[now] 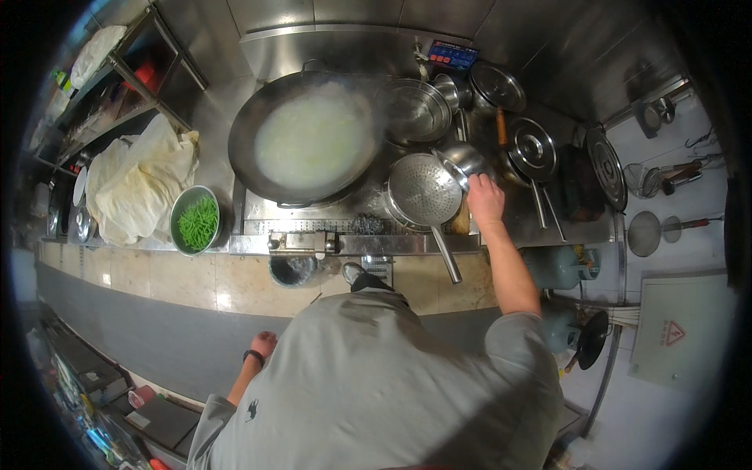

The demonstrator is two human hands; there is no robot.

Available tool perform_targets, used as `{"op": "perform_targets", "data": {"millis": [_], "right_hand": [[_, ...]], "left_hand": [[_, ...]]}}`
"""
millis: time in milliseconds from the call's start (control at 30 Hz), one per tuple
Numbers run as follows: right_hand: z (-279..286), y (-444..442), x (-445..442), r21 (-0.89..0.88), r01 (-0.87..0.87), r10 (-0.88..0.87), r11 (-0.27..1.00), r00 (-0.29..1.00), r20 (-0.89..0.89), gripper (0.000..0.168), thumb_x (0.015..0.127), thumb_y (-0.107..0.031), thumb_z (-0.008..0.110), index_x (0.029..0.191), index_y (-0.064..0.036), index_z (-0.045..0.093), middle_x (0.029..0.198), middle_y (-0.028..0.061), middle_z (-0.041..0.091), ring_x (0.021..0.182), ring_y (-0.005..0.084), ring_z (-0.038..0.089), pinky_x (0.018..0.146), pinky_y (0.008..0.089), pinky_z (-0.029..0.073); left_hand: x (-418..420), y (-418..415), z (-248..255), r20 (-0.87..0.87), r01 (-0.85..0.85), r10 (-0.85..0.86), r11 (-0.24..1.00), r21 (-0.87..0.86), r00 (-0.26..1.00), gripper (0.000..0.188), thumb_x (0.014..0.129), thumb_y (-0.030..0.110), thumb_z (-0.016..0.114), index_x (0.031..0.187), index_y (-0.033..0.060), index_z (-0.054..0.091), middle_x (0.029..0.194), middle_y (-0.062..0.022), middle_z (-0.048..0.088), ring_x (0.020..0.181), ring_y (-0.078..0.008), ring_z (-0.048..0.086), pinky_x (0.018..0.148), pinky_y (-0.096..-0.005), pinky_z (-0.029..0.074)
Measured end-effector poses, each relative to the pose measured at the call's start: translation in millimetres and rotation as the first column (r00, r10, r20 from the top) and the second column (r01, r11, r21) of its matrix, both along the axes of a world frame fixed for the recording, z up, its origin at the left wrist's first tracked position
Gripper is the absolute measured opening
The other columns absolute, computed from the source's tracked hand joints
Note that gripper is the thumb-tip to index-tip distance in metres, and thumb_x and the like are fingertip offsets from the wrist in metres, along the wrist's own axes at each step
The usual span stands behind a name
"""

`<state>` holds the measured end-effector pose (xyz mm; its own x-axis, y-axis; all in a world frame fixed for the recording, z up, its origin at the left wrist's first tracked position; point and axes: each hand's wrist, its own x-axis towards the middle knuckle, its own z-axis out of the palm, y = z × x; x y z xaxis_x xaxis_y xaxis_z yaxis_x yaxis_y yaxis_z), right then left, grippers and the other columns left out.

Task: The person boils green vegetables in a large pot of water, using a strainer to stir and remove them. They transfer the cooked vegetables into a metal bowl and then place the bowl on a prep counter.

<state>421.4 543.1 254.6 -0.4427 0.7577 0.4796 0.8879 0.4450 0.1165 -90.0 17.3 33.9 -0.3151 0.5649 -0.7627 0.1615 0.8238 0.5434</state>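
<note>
My right hand (486, 198) reaches over the steel counter, its fingers at the edge of a shiny metal ladle or bowl (461, 163); the fingertips are partly hidden, so its grip is unclear. Just left of the hand, a perforated metal strainer (424, 187) rests on a round vessel, its handle pointing towards me. A large wok (244, 141) holds cloudy, pale green steaming liquid (311, 138). Further left, a metal bowl (218, 230) contains cut green beans (198, 223). My left hand (264, 343), with a dark wristband, hangs beside my body, fingers curled; nothing shows in it.
Stacked metal basins (414, 111) and lidded pans (533, 147) stand behind and right of the strainer. A steel scourer (367, 224) lies at the stove's front. Cream cloth (141, 176) covers something at left. Below the counter are a bucket (292, 271) and gas cylinders (549, 267).
</note>
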Motion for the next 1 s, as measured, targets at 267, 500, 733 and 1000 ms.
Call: {"op": "perform_targets", "data": {"millis": [267,500,733,1000], "right_hand": [[15.7,-9.0,-17.2,0.131,-0.097,0.100,0.987,0.995,-0.012,0.010,0.073,-0.007,0.058,0.074,-0.014,0.051,0.074,0.0057,0.049,0.069,0.0246,0.057,0.057,0.0386,0.049],[-16.7,-7.4,-4.1,0.046,0.104,-0.095,0.994,0.982,-0.163,0.005,0.077,-0.006,0.055,0.079,-0.009,0.052,0.078,0.0107,0.054,0.071,0.0328,0.059,0.061,0.0447,0.049],[-39.8,4.3,23.2,-0.182,0.457,-0.475,0.871,0.685,-0.553,0.012,0.073,-0.003,0.056,0.084,-0.004,0.062,0.076,0.0156,0.065,0.071,0.0342,0.063,0.062,0.0424,0.048],[-75.7,-58.2,-23.5,-0.625,-0.481,-0.750,0.615,-0.111,-0.652,0.022,0.070,0.008,0.053,0.087,-0.004,0.058,0.083,0.0021,0.060,0.073,0.0125,0.056,0.064,0.0281,0.046]], "left_hand": [[7.8,21.2,18.4,0.057,-0.121,0.121,0.993,-0.016,0.991,0.021,0.091,0.018,0.057,0.103,0.0001,0.058,0.075,-0.0083,0.063,0.062,-0.0181,0.060,0.054,-0.0305,0.048],[-6.3,33.1,20.0,0.145,-0.207,0.207,0.978,-0.009,0.968,0.018,0.091,0.014,0.058,0.101,-0.0001,0.056,0.072,-0.0086,0.061,0.057,-0.0179,0.057,0.049,-0.0295,0.046],[-3.4,49.3,38.2,0.057,-0.153,0.155,0.988,-0.026,0.986,0.018,0.090,0.015,0.059,0.099,0.0001,0.059,0.074,-0.0097,0.062,0.059,-0.0181,0.058,0.052,-0.0303,0.048],[93.4,241.4,158.8,0.210,0.001,-0.107,0.893,0.451,0.972,0.025,0.094,0.021,0.058,0.107,-0.0007,0.060,0.091,-0.0062,0.067,0.080,-0.0116,0.061,0.072,-0.0251,0.049]]}}
